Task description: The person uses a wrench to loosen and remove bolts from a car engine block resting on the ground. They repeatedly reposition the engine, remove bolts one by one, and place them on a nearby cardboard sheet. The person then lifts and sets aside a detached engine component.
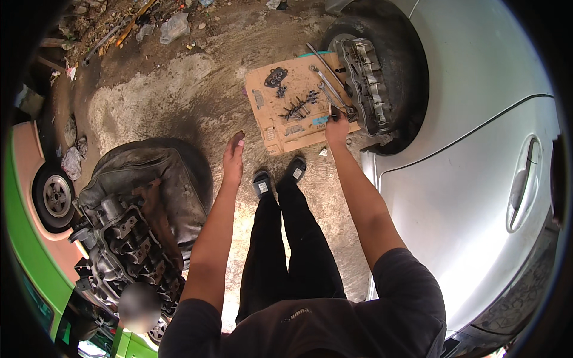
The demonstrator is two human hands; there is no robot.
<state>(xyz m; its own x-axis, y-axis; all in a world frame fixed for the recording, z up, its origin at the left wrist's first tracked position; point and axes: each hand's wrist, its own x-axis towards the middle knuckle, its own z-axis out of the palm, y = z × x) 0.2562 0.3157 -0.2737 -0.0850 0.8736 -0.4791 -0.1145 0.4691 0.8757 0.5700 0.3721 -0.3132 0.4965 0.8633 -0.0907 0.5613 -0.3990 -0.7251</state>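
While the person stands bent over the cardboard (292, 134) on the dirt ground, the right hand (337, 126) reaches down to that sheet's near right edge, fingers closed around what looks like a small tool; what kind it is cannot be told. The left hand (233, 156) hangs released, holding nothing, left of the cardboard. Bolts (298, 107) and wrenches (328, 89) lie on the cardboard, and a cylinder head (365, 83) leans against the car's wheel just right of it. Judging by this, picking a tool off the cardboard is in hand; lifting it clear of the bolts calls for a firm grip.
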